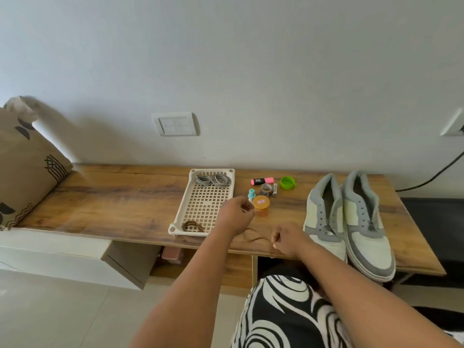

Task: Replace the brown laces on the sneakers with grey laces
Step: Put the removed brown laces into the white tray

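**Brown lace being coiled at front edge; sneakers unlaced**

Sneakers (351, 222) side by side at the worktop's (113, 197) right end, toes toward the front edge. Eyelets look empty on both. One brown coil (192, 226) already in the front corner of the tray (206, 199); two grey coils (213, 180) at the tray's back edge, untouched.

Second brown lace (256, 236) lies in a loose loop near the front edge, between the hands. Left hand (236, 214) raised just right of the tray, fingers curled, seemingly pinching one run of lace. Right hand (288, 241) low at the front edge, thumb and forefinger pinching the other run; a tail hangs over the edge. Both forearms reach forward, wrists slightly bent inward.

Handling, judged: lace is light, limp, thin, will tangle or slide off the edge if let go. Best held near an end and wound round the fingers. Grey coils likely the same; take one by its tip for threading.

Small items behind: highlighter (262, 181), green lid (287, 182), orange jar (261, 205).
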### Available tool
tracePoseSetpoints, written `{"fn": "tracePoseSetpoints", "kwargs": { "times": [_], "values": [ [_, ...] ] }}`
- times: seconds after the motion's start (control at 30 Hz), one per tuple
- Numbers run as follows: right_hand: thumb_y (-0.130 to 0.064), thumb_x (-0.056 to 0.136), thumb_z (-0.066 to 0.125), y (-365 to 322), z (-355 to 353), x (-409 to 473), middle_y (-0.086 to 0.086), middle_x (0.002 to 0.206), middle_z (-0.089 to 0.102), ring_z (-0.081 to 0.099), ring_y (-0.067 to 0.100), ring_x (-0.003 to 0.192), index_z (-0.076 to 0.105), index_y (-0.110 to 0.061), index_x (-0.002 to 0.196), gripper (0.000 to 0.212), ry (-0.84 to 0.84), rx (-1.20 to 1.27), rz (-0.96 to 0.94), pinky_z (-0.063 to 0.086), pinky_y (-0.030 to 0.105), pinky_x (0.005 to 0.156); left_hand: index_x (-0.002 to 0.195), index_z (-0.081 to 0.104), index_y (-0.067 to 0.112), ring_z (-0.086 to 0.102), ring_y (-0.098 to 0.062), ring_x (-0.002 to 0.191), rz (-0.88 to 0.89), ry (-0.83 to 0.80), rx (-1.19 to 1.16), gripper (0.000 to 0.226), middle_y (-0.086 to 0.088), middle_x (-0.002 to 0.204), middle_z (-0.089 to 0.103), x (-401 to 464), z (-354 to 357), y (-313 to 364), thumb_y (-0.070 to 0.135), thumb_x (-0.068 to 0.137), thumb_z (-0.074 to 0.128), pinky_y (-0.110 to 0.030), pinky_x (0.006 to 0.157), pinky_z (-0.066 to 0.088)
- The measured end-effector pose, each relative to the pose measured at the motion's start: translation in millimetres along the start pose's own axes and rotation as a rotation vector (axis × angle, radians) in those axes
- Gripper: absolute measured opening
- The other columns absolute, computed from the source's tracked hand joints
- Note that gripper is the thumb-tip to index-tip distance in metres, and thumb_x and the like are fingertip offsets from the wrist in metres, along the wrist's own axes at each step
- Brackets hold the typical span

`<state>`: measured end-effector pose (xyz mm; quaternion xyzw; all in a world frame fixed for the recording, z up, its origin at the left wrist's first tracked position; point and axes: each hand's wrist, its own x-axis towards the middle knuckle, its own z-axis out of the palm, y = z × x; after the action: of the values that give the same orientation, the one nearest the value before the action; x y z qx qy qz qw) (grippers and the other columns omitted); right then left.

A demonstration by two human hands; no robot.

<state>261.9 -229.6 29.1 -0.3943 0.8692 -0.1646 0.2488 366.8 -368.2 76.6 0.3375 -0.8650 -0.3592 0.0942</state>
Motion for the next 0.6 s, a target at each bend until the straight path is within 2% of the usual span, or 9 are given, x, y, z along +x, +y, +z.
{"fn": "tracePoseSetpoints", "kwargs": {
  "times": [0.07,0.13,0.2,0.23,0.3,0.37,0.43,0.53,0.6],
  "values": [
    [-0.008,0.084,0.066,-4.4,-25.6,-14.1,-0.005,0.084,0.065,0.061,0.012,0.084,0.066,-0.020,0.080,0.012,0.078,0.078,-0.057,0.045,0.021,0.072,0.112,0.068,0.021,0.062,-0.020,0.100,-0.008,-0.060,-0.004,0.025,0.001,0.115,0.065,-2.0,5.1,13.6,0.012,0.094,0.054,-0.026,0.076,0.047],
    [-0.009,0.084,0.069,-2.8,-62.8,-35.1,-0.007,0.086,0.067,0.061,0.009,0.082,0.070,-0.019,0.088,0.011,0.154,0.145,-0.118,0.046,0.019,0.074,0.131,0.060,0.023,0.057,-0.023,0.116,0.052,-0.147,0.067,0.037,-0.004,0.133,0.058,-5.1,14.9,33.8,0.011,0.097,0.049,-0.031,0.091,0.047],
    [-0.011,0.084,0.073,7.2,-100.1,-58.4,-0.011,0.087,0.068,0.061,0.001,0.080,0.070,-0.021,0.088,0.012,0.212,0.224,-0.161,0.043,0.009,0.071,0.137,0.054,0.021,0.050,-0.023,0.127,0.132,-0.267,0.040,0.037,-0.005,0.138,0.055,-12.1,29.0,60.9,0.020,0.100,0.050,-0.034,0.104,0.041],
    [-0.010,0.084,0.074,13.6,-114.8,-68.8,-0.011,0.088,0.069,0.062,-0.001,0.081,0.069,-0.023,0.085,0.013,0.246,0.268,-0.166,0.043,0.007,0.072,0.134,0.056,0.019,0.052,-0.020,0.124,0.156,-0.333,-0.044,0.034,-0.005,0.133,0.059,-16.9,35.9,73.9,0.023,0.101,0.049,-0.033,0.102,0.041],
    [-0.007,0.084,0.072,33.6,-137.6,-87.3,-0.008,0.089,0.071,0.065,0.004,0.085,0.069,-0.024,0.083,0.018,0.344,0.404,-0.149,0.048,0.015,0.080,0.120,0.064,0.012,0.056,-0.014,0.103,0.172,-0.419,-0.245,0.027,-0.003,0.110,0.066,-26.9,48.5,102.2,0.024,0.103,0.047,-0.030,0.091,0.042],
    [-0.001,0.085,0.070,56.5,-152.6,-102.8,-0.003,0.091,0.071,0.066,0.009,0.087,0.069,-0.021,0.086,0.020,0.452,0.609,-0.124,0.051,0.021,0.083,0.101,0.068,0.012,0.054,-0.014,0.086,0.207,-0.418,-0.362,0.023,-0.003,0.089,0.062,-30.4,58.5,126.6,0.022,0.103,0.047,-0.031,0.085,0.042],
    [0.003,0.087,0.067,78.1,-158.6,-114.8,0.002,0.093,0.069,0.065,0.013,0.088,0.068,-0.016,0.090,0.019,0.506,0.799,-0.109,0.052,0.022,0.082,0.090,0.066,0.016,0.052,-0.013,0.076,0.220,-0.416,-0.454,0.024,-0.002,0.079,0.058,-33.9,67.4,143.7,0.022,0.103,0.047,-0.031,0.079,0.042],
    [0.007,0.088,0.063,110.3,-153.0,-127.3,0.009,0.094,0.068,0.063,0.021,0.092,0.067,-0.012,0.093,0.020,0.571,0.973,-0.037,0.052,0.029,0.083,0.086,0.065,0.013,0.049,-0.008,0.061,0.111,-0.467,-0.660,0.028,0.005,0.066,0.050,-41.9,83.3,156.3,0.024,0.104,0.047,-0.027,0.071,0.042],
    [0.007,0.088,0.063,129.6,-144.2,-128.8,0.010,0.097,0.069,0.064,0.021,0.091,0.068,-0.015,0.092,0.023,0.575,0.958,0.064,0.051,0.027,0.078,0.086,0.064,0.010,0.044,-0.010,0.058,-0.014,-0.558,-0.813,0.031,0.005,0.061,0.044,-43.3,88.7,155.9,0.027,0.104,0.046,-0.031,0.076,0.048]
  ]
}}
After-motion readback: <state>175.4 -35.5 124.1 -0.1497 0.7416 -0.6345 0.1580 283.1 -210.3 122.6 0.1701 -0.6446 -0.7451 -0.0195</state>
